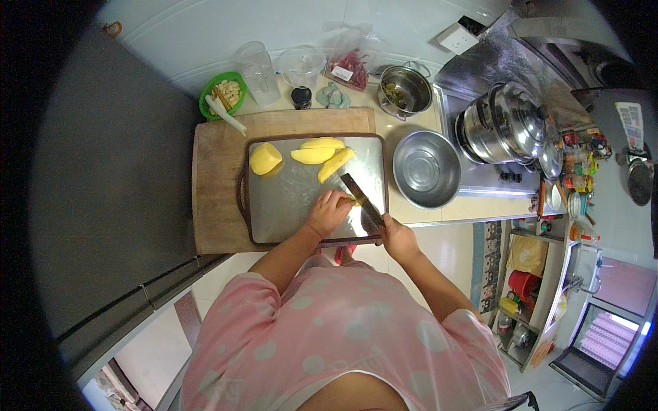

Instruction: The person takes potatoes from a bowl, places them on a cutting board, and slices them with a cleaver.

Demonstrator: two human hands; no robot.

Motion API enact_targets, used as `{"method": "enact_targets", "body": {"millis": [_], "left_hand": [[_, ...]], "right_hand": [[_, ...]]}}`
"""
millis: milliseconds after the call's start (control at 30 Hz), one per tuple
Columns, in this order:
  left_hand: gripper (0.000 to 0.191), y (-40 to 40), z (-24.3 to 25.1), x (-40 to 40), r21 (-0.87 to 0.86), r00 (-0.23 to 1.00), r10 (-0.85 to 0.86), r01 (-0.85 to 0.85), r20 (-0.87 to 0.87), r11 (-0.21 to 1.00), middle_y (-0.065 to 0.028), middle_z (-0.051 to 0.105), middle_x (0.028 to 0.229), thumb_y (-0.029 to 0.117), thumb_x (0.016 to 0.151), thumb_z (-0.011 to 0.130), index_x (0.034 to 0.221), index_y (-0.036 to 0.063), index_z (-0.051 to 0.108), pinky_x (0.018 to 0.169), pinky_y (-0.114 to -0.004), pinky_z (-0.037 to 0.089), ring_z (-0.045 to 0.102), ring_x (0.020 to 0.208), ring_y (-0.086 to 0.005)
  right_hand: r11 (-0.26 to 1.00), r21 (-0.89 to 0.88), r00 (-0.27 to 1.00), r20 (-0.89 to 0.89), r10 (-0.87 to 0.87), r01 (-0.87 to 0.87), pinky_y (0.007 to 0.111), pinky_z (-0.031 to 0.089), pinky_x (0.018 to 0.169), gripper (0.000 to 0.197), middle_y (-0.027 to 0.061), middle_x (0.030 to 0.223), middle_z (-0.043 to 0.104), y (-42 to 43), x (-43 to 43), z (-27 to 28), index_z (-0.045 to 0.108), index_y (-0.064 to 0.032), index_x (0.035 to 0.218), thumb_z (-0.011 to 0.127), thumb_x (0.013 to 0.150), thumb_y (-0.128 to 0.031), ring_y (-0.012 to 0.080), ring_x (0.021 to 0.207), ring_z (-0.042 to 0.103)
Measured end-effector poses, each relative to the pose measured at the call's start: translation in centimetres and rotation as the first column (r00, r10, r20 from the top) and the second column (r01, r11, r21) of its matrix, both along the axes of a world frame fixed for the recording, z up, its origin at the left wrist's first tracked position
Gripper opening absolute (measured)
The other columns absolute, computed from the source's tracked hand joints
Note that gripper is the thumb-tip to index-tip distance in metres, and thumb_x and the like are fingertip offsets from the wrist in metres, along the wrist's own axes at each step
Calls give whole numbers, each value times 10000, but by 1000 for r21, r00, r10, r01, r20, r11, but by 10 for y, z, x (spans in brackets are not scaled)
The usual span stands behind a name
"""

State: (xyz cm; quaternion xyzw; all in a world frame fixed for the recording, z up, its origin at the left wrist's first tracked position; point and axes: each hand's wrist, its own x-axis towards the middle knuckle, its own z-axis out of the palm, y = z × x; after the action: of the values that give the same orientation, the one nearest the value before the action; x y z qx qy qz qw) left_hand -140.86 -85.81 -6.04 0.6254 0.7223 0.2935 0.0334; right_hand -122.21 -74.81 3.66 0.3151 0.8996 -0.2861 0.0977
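On a metal-faced cutting board (288,216) with a dark rim, my left hand (330,211) holds down a yellow piece (355,202) that looks like peeled potato, mostly hidden by the fingers. My right hand (399,237) grips a kitchen knife (363,200), its dark blade seen nearly edge-on beside the left fingertips. Whether the blade touches the piece cannot be told. Several long peeled yellow pieces (312,155) lie near the board's far edge. A larger cut chunk (266,159) rests at the board's far left corner.
Beneath is a wooden board (218,190). A metal basin (426,169) stands to the right, beyond it a steamer pot (501,123) on the stove. Along the back are a green basket (204,105) of garlic, plastic containers (257,72), a bag of dried chillies (352,69) and a small pot (405,92).
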Motion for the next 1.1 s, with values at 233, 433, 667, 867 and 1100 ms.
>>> {"method": "enact_targets", "body": {"millis": [233,433,667,867,1100], "left_hand": [[168,1,6,0,21,998,-7,5,68,1000,-58,530,992,198,803,633,967,171,653,804,-393,444,528,932,-259],[172,-1,8,0,-12,996,-4,5,86,1000,-55,530,987,203,808,627,976,181,655,812,-401,443,529,924,-261],[160,1,2,-2,-11,1000,-11,11,-2,1000,-33,523,963,223,806,616,960,208,658,802,-385,454,524,920,-237],[168,0,-2,-1,3,1000,3,-3,-16,1000,-35,515,980,211,797,621,959,184,657,805,-380,451,517,937,-233],[178,-1,1,-2,0,999,-17,17,30,1000,-44,513,990,199,799,626,973,168,654,807,-384,436,511,953,-242]], "right_hand": [[998,-7,991,112,68,-68,464,507,671,445,205,945,616,3,6,13,423,-54,1184,589,777,-120,386,801,624],[997,-5,992,98,83,-83,466,508,669,383,216,907,611,1,0,3,422,-38,1163,537,805,-111,382,793,626],[993,58,993,60,97,-101,478,503,648,307,217,886,611,-1,-11,-27,430,-33,1134,476,846,-128,390,766,625],[1000,-24,997,73,10,-8,470,496,640,249,219,847,626,2,-12,1,457,-26,1050,532,839,-133,395,737,618],[999,-6,999,26,39,-39,479,495,651,368,214,903,617,0,5,11,428,-37,1135,556,802,-129,390,779,620]]}}
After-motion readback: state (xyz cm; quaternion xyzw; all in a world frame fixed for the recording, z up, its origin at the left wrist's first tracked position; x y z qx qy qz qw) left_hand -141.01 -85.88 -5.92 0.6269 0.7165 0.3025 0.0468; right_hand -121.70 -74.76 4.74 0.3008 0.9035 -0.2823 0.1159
